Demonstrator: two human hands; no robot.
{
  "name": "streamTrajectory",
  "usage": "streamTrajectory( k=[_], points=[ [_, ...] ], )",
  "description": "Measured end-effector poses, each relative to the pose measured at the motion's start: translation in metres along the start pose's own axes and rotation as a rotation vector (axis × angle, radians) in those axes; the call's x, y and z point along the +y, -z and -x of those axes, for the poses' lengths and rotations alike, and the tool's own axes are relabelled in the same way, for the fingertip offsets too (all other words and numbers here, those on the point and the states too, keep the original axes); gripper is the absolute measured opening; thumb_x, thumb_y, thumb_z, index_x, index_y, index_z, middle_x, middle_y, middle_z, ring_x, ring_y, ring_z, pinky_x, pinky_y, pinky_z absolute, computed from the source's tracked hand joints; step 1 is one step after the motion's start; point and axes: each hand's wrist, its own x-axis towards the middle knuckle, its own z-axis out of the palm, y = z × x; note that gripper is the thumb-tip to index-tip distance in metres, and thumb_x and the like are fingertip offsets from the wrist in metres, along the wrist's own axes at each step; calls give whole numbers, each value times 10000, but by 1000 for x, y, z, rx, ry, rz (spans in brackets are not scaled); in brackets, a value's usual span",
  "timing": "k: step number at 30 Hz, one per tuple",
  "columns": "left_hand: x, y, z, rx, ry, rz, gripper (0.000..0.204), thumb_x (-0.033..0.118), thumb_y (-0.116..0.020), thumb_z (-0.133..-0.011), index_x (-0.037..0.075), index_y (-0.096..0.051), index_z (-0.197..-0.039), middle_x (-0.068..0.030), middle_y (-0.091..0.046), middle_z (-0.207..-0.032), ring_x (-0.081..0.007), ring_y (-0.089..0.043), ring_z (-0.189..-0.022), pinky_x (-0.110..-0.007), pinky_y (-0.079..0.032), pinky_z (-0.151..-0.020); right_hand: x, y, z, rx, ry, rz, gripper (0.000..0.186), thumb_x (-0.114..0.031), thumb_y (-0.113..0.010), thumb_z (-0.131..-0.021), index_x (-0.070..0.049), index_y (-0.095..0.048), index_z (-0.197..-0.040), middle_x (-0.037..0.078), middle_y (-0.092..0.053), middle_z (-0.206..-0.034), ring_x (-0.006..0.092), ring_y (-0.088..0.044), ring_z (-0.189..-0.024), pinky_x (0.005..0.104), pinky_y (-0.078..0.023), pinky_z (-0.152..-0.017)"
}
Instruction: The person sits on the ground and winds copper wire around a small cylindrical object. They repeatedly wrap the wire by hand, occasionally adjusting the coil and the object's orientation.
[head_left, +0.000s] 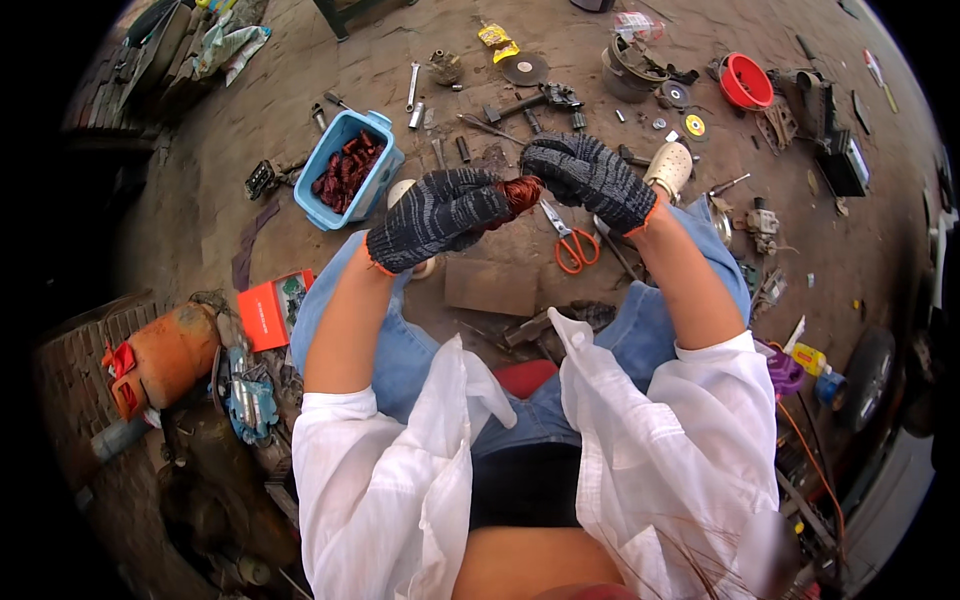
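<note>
Both my hands wear dark grey knitted gloves with orange cuffs. My left hand (pixel 440 212) is closed round a bundle of reddish copper wire (pixel 520 194), whose end sticks out past the fingers. At that end, the curled fingers of my right hand (pixel 592 180) pinch the wire; the fingertips are partly hidden. Below the hands, scissors with orange handles (pixel 563 235) lie on the ground. To the left stands a blue plastic bin (pixel 388 165) holding several dark red copper wire coils (pixel 345 175).
A flat brown block (pixel 490 286) and a hammer (pixel 528 328) lie between my legs. Wrenches (pixel 413 87), grinding discs (pixel 525 69) and metal parts are scattered ahead. A red bowl (pixel 747 82) sits far right, a red box (pixel 263 317) and orange gas cylinder (pixel 175 355) left.
</note>
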Motion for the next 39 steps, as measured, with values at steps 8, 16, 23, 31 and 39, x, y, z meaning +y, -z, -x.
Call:
streamTrajectory(
  k=[8, 16, 23, 31, 39],
  points=[
    [-14, 4, -25, 217, -190, -1028, 396, 383, -580, -815, 14, -603, -956, -199, -594, -898, -336, -568, -846, -410, -447, -724, -22, -20, -7, 118, 45, 344, 194, -153, -545, -822, 6, -613, -911, 154, -621, -817, 296, -592, -717, 355, -464, -658],
    [1, 13, -14, 291, -42, -160, 228, 189, -580, -851, 61, -605, -1039, -26, -556, -699, -123, -524, -580, -246, -399, -484, -11, -35, 4, 157, 227, 334, 154, -104, -563, -792, -42, -603, -927, 121, -602, -951, 296, -591, -833, 378, -471, -715],
    [0, 18, -14, 236, -128, -58, 312, 328, -618, -842, 76, -606, -1025, 41, -505, -659, -43, -469, -573, -192, -350, -479, -21, -12, -4, 176, 497, 271, 372, 96, -583, -610, -25, -552, -960, 116, -583, -882, 293, -581, -807, 358, -474, -702],
    [-19, 28, -21, 202, -327, 19, 333, 152, -628, -809, 48, -552, -1116, -80, -589, -867, -158, -562, -711, -298, -460, -627, -15, -26, 0, 41, 374, 91, 206, -36, -529, -772, -42, -571, -973, 116, -587, -864, 267, -582, -783, 342, -482, -689],
    [-58, 26, -29, 192, -479, 38, 274, 212, -604, -849, 29, -581, -1052, -63, -628, -950, -150, -605, -866, -273, -508, -737, -18, -8, -13, -18, -57, -167, 198, -53, -575, -757, -30, -578, -954, 107, -599, -865, 256, -603, -725, 315, -494, -661]
  ],
)
